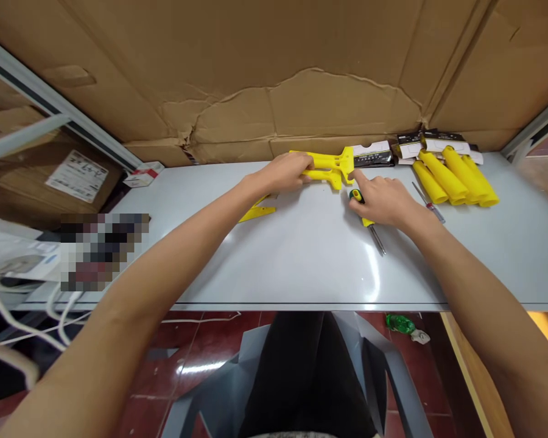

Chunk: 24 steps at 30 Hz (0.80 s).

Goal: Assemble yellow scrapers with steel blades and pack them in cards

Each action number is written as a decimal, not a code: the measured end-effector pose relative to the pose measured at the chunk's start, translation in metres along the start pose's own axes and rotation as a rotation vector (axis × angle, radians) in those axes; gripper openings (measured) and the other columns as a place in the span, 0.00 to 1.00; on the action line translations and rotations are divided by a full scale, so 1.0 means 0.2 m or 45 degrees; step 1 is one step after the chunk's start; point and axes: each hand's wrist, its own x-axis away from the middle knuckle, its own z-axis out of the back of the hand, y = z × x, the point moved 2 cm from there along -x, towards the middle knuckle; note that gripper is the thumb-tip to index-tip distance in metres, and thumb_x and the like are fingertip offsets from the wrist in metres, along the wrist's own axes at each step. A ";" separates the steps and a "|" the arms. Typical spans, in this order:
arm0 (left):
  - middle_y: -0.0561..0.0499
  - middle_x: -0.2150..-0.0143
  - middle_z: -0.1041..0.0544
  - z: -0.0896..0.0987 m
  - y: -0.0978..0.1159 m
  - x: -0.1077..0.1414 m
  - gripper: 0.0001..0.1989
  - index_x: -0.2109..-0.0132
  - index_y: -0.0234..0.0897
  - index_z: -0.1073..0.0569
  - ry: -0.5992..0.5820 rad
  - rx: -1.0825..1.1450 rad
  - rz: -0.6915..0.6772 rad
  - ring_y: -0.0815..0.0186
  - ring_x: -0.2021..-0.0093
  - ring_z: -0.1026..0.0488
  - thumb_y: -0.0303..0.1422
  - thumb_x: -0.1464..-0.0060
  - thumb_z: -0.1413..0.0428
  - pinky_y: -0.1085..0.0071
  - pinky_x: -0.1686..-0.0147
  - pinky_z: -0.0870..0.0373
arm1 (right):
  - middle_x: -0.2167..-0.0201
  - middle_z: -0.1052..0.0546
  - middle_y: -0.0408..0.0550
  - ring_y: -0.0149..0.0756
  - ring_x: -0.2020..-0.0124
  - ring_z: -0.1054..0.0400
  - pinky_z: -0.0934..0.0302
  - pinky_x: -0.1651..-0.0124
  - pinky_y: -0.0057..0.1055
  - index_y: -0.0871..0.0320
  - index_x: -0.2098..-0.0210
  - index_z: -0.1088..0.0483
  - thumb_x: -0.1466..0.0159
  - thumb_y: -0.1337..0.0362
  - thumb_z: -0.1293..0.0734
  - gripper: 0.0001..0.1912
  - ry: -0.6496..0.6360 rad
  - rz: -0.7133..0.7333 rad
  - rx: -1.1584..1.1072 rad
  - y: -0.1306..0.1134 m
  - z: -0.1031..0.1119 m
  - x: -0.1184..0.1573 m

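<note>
Near the back of the table, my left hand (288, 172) is closed around a yellow plastic part (346, 163) with a long stem and a wide head. A second yellow stem (327, 176) lies alongside it under the same fingers. My right hand (386, 199) grips a screwdriver (378, 238) with a green and yellow handle, its shaft directed toward the front edge. The index finger of that hand is stretched toward the yellow head, seemingly touching it. Below my left forearm, another yellow piece (258, 213) shows partly; the arm hides the rest.
Several yellow tubes (442, 176) lie at the back right beside a small thin screwdriver (432, 205). Black and white packages (372, 154) rest against the cardboard wall (301, 109). On the left are a small red and white box (144, 174), a cardboard carton (45, 170) and white cables (59, 310).
</note>
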 end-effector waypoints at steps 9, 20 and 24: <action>0.44 0.48 0.18 0.10 0.04 0.20 0.17 0.45 0.37 0.23 -0.005 -0.026 0.002 0.51 0.50 0.23 0.36 0.37 0.48 0.61 0.54 0.32 | 0.45 0.24 0.63 0.60 0.49 0.27 0.37 0.57 0.46 0.49 0.28 0.40 0.29 0.50 0.45 0.32 -0.001 0.040 -0.087 0.01 -0.03 -0.02; 0.46 0.53 0.16 0.02 0.29 0.53 0.14 0.49 0.41 0.22 -0.059 -0.036 -0.153 0.56 0.56 0.20 0.41 0.36 0.44 0.64 0.63 0.35 | 0.36 0.29 0.60 0.61 0.37 0.38 0.31 0.49 0.54 0.50 0.31 0.33 0.27 0.41 0.48 0.34 0.021 0.085 -0.145 0.04 -0.08 -0.05; 0.50 0.52 0.15 0.03 0.16 0.53 0.18 0.51 0.43 0.20 0.052 0.116 -0.106 0.58 0.54 0.20 0.48 0.32 0.47 0.64 0.61 0.33 | 0.37 0.27 0.62 0.60 0.37 0.37 0.32 0.47 0.54 0.50 0.26 0.42 0.27 0.39 0.49 0.38 0.025 0.119 -0.149 0.04 -0.08 -0.04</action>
